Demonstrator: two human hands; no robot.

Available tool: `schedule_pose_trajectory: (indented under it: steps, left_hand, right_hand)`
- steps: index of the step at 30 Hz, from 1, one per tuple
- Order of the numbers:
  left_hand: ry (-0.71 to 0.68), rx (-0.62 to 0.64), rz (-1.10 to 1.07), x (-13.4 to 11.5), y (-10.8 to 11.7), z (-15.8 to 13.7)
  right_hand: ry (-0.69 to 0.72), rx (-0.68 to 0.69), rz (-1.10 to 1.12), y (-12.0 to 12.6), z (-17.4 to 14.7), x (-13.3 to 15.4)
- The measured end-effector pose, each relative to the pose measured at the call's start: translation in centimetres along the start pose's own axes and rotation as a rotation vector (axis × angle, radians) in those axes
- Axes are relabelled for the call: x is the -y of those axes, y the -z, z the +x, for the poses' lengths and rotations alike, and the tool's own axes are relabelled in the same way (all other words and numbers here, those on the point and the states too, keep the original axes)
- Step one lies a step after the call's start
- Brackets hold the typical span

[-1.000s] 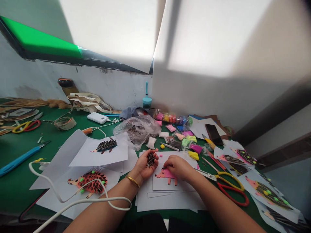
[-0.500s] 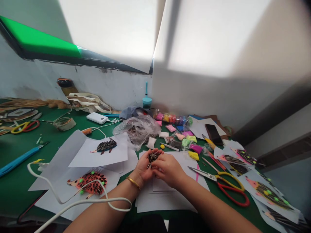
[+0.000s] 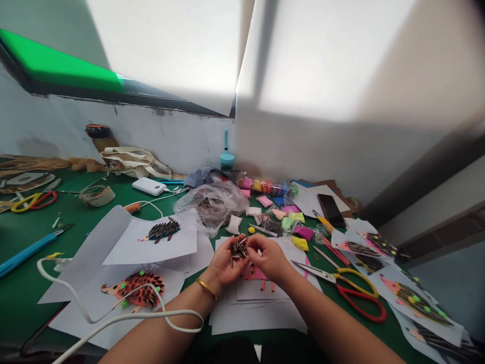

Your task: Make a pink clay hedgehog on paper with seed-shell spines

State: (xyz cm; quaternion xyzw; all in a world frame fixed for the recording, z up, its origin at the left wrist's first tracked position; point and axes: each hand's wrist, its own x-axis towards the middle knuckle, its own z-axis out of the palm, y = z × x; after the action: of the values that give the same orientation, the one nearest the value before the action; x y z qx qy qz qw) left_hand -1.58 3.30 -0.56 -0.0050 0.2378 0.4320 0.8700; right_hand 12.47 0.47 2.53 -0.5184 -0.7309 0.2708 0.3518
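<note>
A heap of striped sunflower seeds (image 3: pixel 238 249) lies in the cupped palm of my left hand (image 3: pixel 224 268), which is turned upward above the white paper. Right beside the heap, my right hand (image 3: pixel 268 257) has its thumb and fingertips pinched together; whether a seed is between them I cannot make out. Under my hands, a pink clay hedgehog shape (image 3: pixel 257 274) with short legs shows on the paper sheet (image 3: pixel 242 318), partly covered by my right hand. Behind them stands an open plastic bag (image 3: pixel 212 205) with more seeds inside.
Scissors (image 3: pixel 341 278) with red and yellow handles lie to the right, near several seed-covered hedgehog pictures (image 3: pixel 420 298). Packets of coloured clay (image 3: pixel 286 212) and a phone (image 3: pixel 331 210) are farther back. A white cable (image 3: pixel 125 316) loops over my left forearm. A blue craft knife (image 3: pixel 30 253) lies left.
My right hand has drawn back slightly to the right from the seeds, with its fingertips pinched. More of the seed heap and the pink hedgehog shape now show.
</note>
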Motion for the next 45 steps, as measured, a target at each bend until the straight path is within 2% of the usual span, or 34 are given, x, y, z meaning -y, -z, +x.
schedule_pose_trajectory:
  steps: [4,8,11,15,26,37,45]
  left_hand:
    - [-0.064,-0.039,-0.041,-0.3,0.4,0.3]
    - [-0.111,-0.092,-0.047,-0.5,0.6,0.6]
    - [-0.115,-0.101,-0.037,-0.6,0.6,0.8]
    - [-0.119,-0.11,-0.027,-0.5,0.6,0.8]
    - [-0.108,-0.107,-0.023,-0.6,0.5,0.7]
    - [-0.11,-0.093,-0.013,-0.5,0.5,0.7]
    - [-0.107,-0.094,-0.007,-0.5,0.5,0.7]
  right_hand:
    - [-0.168,-0.029,0.172,2.1,-0.5,-2.0]
    - [-0.246,0.052,0.069,3.1,-1.4,-4.2]
    - [-0.245,0.072,-0.071,2.8,-1.8,-5.4]
    - [-0.255,0.076,-0.109,2.1,-1.9,-6.2]
    - [-0.178,0.044,-0.231,1.9,-1.5,-5.3]
    - [-0.165,0.041,-0.264,1.4,-1.4,-5.5]
    - [-0.145,0.057,-0.375,1.2,-1.5,-5.3]
